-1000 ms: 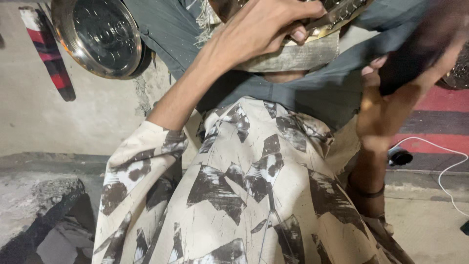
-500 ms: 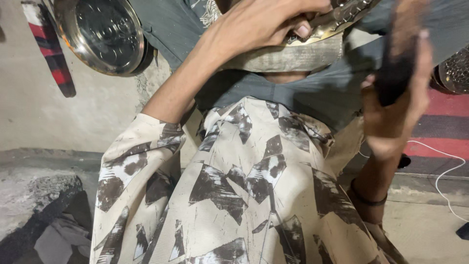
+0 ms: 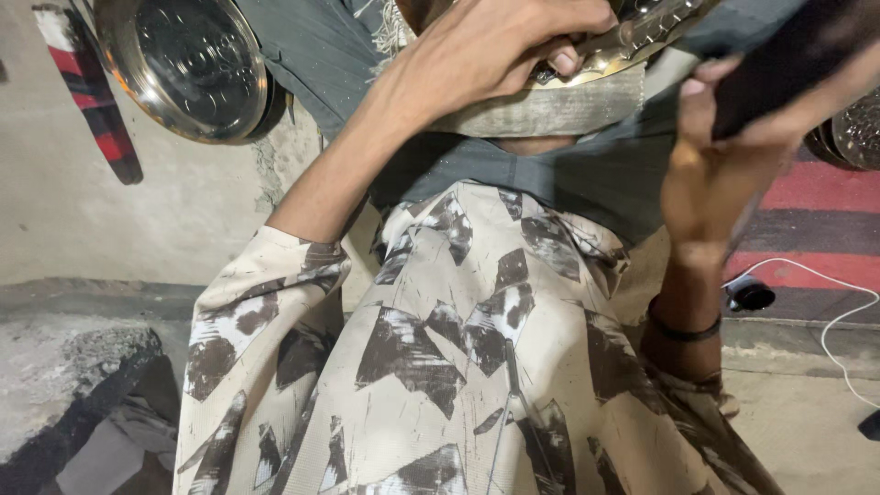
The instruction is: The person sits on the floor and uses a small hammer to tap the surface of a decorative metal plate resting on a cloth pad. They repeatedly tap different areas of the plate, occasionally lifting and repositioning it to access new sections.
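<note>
Since the earlier frame, the right hand (image 3: 724,156) has lifted its dark, blurred object (image 3: 788,60) higher at far right, fingers wrapped around it. Left hand (image 3: 495,46) fingers clamp the brass-rimmed round dish (image 3: 632,41) at far centre, above the lap.

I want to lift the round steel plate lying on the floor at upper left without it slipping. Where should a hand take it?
Grip the steel plate by its raised rim at the lower right edge, coming from the person's side. The rim is free there; the striped cloth crowds the left.
</note>
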`<action>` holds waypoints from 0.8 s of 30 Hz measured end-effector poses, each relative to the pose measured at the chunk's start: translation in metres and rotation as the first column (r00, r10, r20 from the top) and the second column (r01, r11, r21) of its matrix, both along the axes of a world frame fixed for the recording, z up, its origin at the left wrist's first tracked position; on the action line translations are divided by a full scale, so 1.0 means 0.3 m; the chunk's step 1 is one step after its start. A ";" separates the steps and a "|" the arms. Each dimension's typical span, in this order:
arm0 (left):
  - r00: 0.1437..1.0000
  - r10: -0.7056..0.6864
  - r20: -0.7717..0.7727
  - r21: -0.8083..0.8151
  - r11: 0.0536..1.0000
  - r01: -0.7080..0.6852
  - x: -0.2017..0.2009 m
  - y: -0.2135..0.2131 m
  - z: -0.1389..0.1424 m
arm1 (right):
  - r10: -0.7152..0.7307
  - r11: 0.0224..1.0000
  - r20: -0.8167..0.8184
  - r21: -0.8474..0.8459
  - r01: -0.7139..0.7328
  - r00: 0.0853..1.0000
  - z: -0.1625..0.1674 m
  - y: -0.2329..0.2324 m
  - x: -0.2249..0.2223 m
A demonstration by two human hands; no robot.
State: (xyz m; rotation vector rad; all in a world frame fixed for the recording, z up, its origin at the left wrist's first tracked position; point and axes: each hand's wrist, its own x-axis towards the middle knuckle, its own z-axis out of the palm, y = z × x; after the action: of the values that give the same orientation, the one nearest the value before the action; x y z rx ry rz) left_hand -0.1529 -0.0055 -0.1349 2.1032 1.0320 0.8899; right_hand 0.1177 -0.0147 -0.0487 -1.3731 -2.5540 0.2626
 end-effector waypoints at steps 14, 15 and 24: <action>0.847 0.518 0.115 -0.114 0.854 -0.507 0.087 -0.130 0.035 | 0.271 0.960 0.012 -0.078 -0.269 0.963 0.099 0.202 0.012; 0.814 0.574 0.091 -0.130 0.817 -0.562 0.091 -0.142 0.037 | 0.311 0.946 0.027 -0.109 -0.306 0.950 0.101 0.210 0.012; 0.675 0.737 0.032 -0.207 0.665 -0.717 0.129 -0.158 0.036 | 0.456 0.875 0.131 -0.248 -0.417 0.880 0.124 0.254 0.005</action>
State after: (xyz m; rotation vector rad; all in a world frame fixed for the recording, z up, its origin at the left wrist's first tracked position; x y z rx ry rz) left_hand -0.1141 -0.0530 -0.1241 1.4295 1.8772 1.2089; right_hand 0.1192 0.0616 -0.0116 -0.8860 -3.0545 0.5221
